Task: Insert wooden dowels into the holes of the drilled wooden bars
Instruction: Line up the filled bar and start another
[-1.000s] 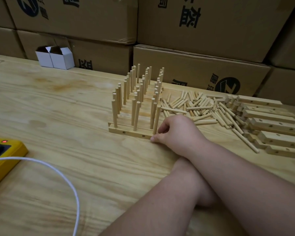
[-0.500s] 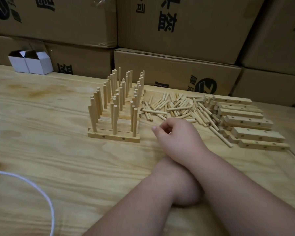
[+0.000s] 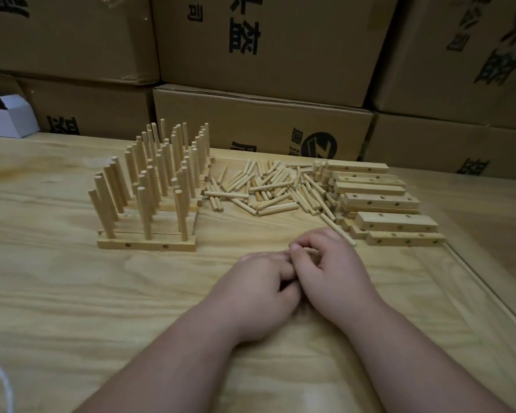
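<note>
- Stacked cardboard boxes [image 3: 262, 46] with black printed characters fill the whole background, standing right behind the pale plywood surface [image 3: 48, 293].
- At the left edge of the frame, against the boxes, sits a small white carton [image 3: 11, 116] with its flap open.
- In the lower left corner a white cord [image 3: 0, 380] curves across the surface.
- Left of centre stand the finished bars [image 3: 147, 242], laid side by side in rows going back toward the boxes, each with upright dowels [image 3: 145, 213] set in its top; the nearest bar shows two drilled holes on its front face.
- At the centre of the frame, just right of that block, lies a loose heap of dowels [image 3: 262, 189], criss-crossed and flat on the surface.
- Touching the heap's right side is a pile of empty drilled bars [image 3: 396, 223], lying roughly parallel, holes visible on top and front faces.
- One long dowel [image 3: 337, 229] slants out of the heap down toward the hands.
- Both hands rest on the surface at lower centre, in front of the heap, touching each other.
- The left hand [image 3: 259, 293] has its grip curled, fingertips tucked against the right hand; what it holds, if anything, cannot be told.
- The right hand [image 3: 331, 272] has its grip curled too, thumb tip up near the left hand's fingers; something thin and pale shows between its fingers, too small to identify.
</note>
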The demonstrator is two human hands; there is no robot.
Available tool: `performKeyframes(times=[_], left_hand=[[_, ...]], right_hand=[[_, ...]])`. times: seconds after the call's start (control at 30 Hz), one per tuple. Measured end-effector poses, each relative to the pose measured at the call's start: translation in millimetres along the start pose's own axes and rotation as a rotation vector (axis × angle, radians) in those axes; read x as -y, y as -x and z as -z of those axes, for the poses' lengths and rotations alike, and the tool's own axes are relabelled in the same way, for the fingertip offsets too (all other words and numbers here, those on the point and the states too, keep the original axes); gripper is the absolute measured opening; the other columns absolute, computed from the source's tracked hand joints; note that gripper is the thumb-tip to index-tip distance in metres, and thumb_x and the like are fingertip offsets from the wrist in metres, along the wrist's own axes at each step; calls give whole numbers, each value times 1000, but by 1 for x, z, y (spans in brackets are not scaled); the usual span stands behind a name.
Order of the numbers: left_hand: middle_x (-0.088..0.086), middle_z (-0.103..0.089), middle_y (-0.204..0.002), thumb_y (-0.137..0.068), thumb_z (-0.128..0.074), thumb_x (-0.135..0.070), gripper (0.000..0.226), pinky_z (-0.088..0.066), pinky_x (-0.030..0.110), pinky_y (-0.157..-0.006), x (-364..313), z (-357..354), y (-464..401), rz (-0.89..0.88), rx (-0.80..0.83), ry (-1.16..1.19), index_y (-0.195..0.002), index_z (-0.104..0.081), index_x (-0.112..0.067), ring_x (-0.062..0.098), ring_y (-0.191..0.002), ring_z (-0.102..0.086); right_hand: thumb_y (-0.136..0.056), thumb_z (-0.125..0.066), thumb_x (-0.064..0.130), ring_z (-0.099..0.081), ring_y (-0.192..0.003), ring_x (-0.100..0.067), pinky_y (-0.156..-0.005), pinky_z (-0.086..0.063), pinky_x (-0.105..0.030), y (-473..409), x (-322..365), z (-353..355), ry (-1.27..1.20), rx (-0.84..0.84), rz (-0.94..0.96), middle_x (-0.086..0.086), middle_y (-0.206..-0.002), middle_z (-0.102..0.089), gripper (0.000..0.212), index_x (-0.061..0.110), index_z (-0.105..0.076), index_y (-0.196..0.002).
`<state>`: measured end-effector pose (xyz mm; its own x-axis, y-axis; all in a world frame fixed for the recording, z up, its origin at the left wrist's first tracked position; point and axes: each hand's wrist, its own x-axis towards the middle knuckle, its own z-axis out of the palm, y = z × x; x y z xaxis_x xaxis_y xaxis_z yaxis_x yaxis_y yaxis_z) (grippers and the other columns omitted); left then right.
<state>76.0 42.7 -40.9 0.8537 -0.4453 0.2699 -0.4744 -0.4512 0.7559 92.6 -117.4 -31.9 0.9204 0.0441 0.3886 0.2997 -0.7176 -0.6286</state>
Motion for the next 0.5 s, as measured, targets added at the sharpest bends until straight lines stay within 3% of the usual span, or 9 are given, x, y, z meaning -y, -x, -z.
performKeyframes(times=[0.1, 0.17, 0.3, 0.5], left_hand=[[-22, -66, -132, -96, -59, -22, 29, -30, 17, -116, 0, -5, -6, 40, -9, -77, -116, -77, -34, -10, -137, -41], [-22, -65, -133, -97, -61, -24, 27, -27, 5, -110, 0, -4, -6, 83, -35, -75, -116, -76, -35, -15, -133, -40], [-25, -64, -133, -98, -61, -25, 26, -21, -4, -102, -1, -3, -5, 118, -21, -82, -116, -76, -35, -19, -132, -38], [-25, -66, -130, -99, -61, -23, 25, -23, -3, -103, -4, -1, -3, 133, -22, -64, -114, -77, -35, -19, -131, -40]], right_hand=[[-89, -62, 30, -47, -115, -13, -98, -36, -27, -9, -10, 14, 157, -133, -116, 10, -113, -54, 14, 28, -70, -100], [-89, -60, 34, -42, -124, -21, -104, -34, -36, -16, -17, 25, 246, -198, -267, 2, -124, -50, 25, 27, -66, -112], [-88, -59, 38, -35, -133, -31, -111, -31, -42, -20, -29, 38, 272, -181, -525, -9, -138, -44, 43, 19, -58, -126], [-85, -56, 41, -32, -138, -29, -114, -25, -46, -19, -29, 33, 378, -118, -568, -8, -143, -41, 58, 19, -47, -138]])
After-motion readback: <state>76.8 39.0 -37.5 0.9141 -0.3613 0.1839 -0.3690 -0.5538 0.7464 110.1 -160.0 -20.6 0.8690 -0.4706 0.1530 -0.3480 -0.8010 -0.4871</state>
